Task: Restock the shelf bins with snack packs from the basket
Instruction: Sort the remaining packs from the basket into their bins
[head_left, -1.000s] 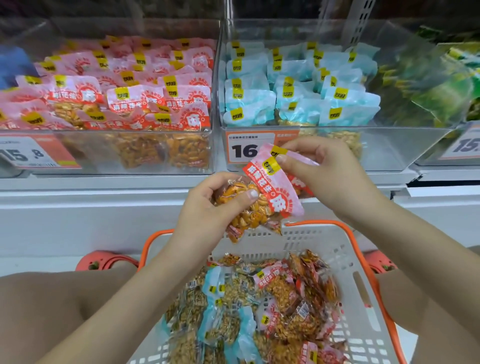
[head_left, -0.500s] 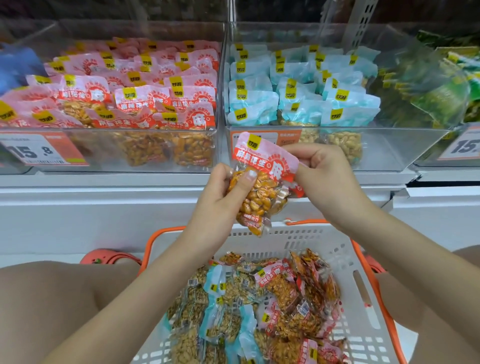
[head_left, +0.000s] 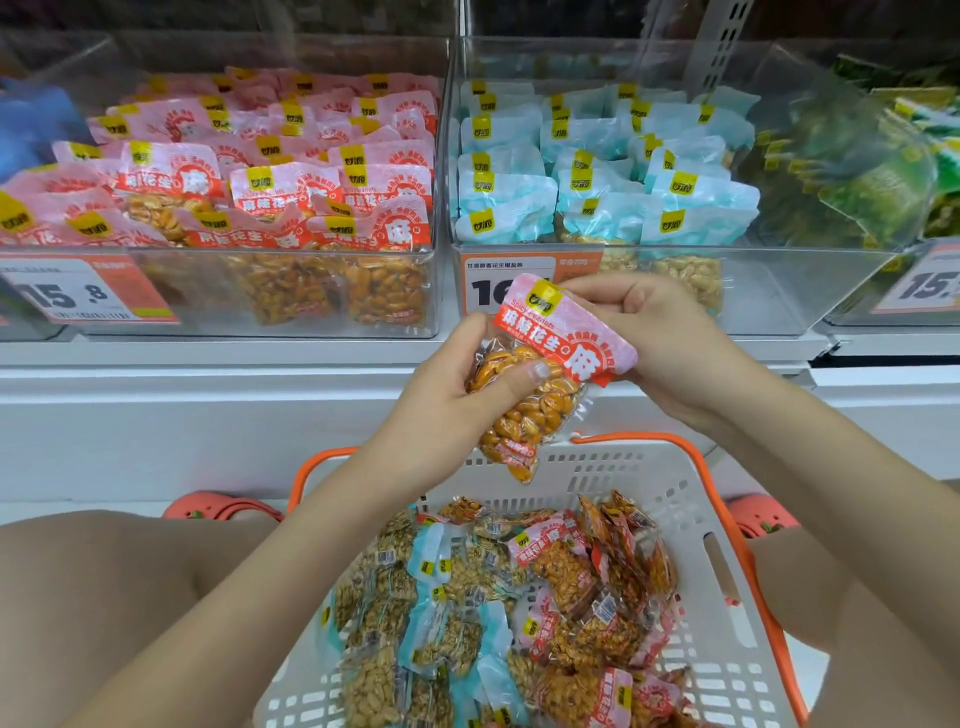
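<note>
shelving is filling the background, with clear bins standing side by side on a white ledge: the pink bin (head_left: 332, 291) on the left is holding red-and-pink packs, the blue bin (head_left: 769, 291) beside it is holding pale blue ones, and a third with green packs is sitting at the far right. below them the basket (head_left: 691, 499), white with an orange rim, is sitting between your knees and is still well filled with mixed snack packs.

over the last second you have been lifting the spicy peanut pack (head_left: 545, 374) up from just over the basket rim and turning it, so its pink header is now facing you and reaching the price label on the blue bin's front. that suggests you are squaring it up before placing it, and by its colours it belongs in the pink bin, up and to the left.

your left hand (head_left: 441, 395) is curling around the clear lower part, thumb pressing across the peanuts. your right hand (head_left: 654, 338) is pinching the header's upper right edge, fingers bent over the top. both forearms are reaching in from below and meeting at the pack.
</note>
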